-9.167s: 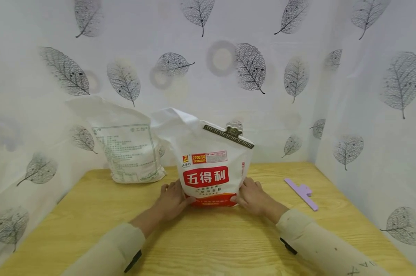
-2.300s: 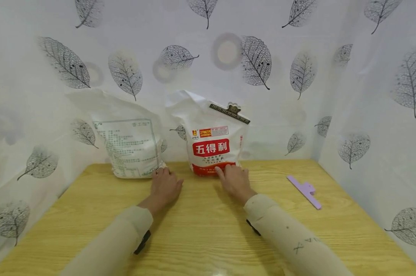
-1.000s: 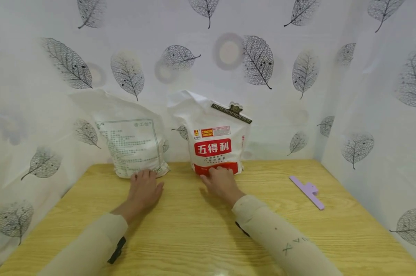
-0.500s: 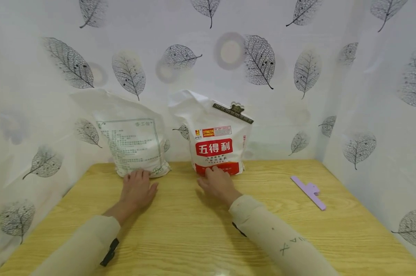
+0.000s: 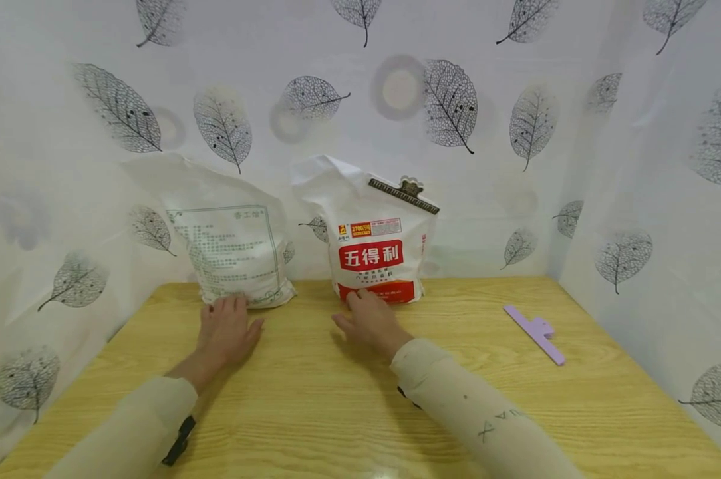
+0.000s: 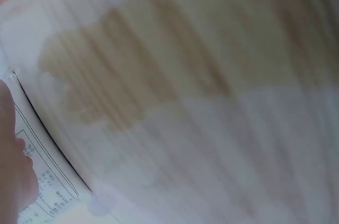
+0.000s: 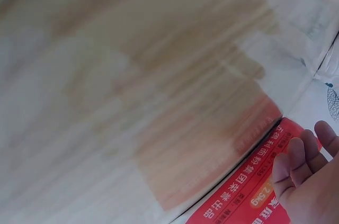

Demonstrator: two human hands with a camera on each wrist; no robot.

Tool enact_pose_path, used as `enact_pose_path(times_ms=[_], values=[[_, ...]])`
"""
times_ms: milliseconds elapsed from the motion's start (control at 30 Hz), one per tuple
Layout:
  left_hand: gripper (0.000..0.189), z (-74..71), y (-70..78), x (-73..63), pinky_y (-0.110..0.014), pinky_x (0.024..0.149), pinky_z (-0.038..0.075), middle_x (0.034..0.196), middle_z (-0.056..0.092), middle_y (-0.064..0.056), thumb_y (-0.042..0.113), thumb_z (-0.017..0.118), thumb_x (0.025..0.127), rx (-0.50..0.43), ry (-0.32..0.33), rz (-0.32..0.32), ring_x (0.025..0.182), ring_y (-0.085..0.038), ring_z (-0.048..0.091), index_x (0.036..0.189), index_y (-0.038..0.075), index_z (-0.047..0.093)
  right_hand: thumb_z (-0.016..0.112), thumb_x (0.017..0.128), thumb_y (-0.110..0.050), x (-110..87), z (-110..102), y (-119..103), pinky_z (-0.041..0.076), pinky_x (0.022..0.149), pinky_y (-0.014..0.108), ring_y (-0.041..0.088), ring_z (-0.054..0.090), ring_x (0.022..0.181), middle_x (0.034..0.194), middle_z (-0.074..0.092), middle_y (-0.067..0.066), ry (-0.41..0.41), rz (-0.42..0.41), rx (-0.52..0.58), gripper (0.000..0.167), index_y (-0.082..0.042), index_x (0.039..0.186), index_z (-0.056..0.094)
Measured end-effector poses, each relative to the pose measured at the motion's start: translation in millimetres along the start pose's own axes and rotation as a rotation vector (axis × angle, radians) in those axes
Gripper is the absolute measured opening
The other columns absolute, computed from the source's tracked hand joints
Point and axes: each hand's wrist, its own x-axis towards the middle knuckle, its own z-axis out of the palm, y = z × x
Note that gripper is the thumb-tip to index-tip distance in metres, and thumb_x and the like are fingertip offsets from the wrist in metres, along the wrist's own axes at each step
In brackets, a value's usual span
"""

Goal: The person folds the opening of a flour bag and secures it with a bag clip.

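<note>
A white flour bag (image 5: 369, 256) with red print stands upright at the back, its slanted top pinched by a dark ruler-like clip (image 5: 404, 195). My right hand (image 5: 372, 324) lies at its lower front, fingers loose and holding nothing. Left of it stands a second white bag (image 5: 231, 256) with green print, its top folded over to the left. My left hand (image 5: 224, 332) lies on the table before this bag, fingertips near its lower edge. Contact is hard to tell. In the right wrist view, loosely bent fingers (image 7: 304, 152) show in front of the red flour print.
A purple bag clip (image 5: 535, 334) lies on the wooden table (image 5: 312, 412) at the right. Leaf-patterned sheeting (image 5: 360, 60) closes in the back and both sides. A gap separates the two bags.
Earlier, both hands held the flour bag closer to me. It now stands further back beside the other bag. Lately, both hands slid left, the left one farther, while the bags stayed put.
</note>
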Motion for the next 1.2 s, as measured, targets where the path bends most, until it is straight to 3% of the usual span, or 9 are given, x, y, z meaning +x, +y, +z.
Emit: enact_pose_path(times_ms=[167,400,633,900,1200], values=[[0.062,1.6,-11.2,-1.6,-0.066,0.101,0.026,0.136,0.047,-0.034,0.042,0.053,0.1,0.006,-0.023,-0.02,0.126,-0.05,0.04,0.133,-0.01,0.045,0.051,0.099,-0.055,5.5,2.6,-8.2,0.046,0.105,0.041,0.025,0.056,0.117,0.13,0.059,0.012,-0.03,-0.001,0.013,0.059,-0.006,0.13,0.057],[0.067,4.6,-26.4,-3.7,-0.067,0.097,0.026,0.125,0.051,-0.034,0.049,0.051,0.099,0.039,-0.026,-0.03,0.117,-0.051,0.042,0.125,-0.013,0.046,0.052,0.098,-0.057,15.3,8.4,-17.7,0.048,0.1,0.039,0.022,0.056,0.111,0.123,0.058,0.009,-0.053,-0.004,0.03,0.059,-0.008,0.13,0.059],[0.082,-1.4,-36.5,-5.2,-0.064,0.087,0.027,0.104,0.049,-0.034,0.064,0.045,0.097,0.035,-0.042,-0.132,0.101,-0.049,0.043,0.111,-0.016,0.047,0.05,0.098,-0.057,21.7,10.4,-26.4,0.047,0.102,0.038,0.022,0.055,0.115,0.125,0.06,0.007,-0.06,-0.031,0.003,0.057,-0.009,0.126,0.06],[0.103,0.4,-42.1,-1.1,-0.066,0.087,0.025,0.108,0.048,-0.039,0.079,0.041,0.089,0.021,-0.019,-0.18,0.103,-0.054,0.042,0.121,-0.019,0.042,0.048,0.098,-0.059,28.7,12.2,-39.7,0.043,0.107,0.043,0.025,0.051,0.124,0.131,0.058,0.009,-0.087,-0.07,-0.057,0.062,-0.009,0.133,0.057],[0.116,0.9,-55.7,11.0,-0.069,0.09,0.023,0.11,0.044,-0.04,0.089,0.049,0.076,0.016,0.004,-0.217,0.105,-0.056,0.039,0.119,-0.018,0.039,0.046,0.098,-0.063,41.0,14.1,-52.7,0.033,0.115,0.051,0.03,0.039,0.141,0.147,0.048,0.011,-0.122,-0.099,-0.022,0.071,-0.008,0.142,0.049]])
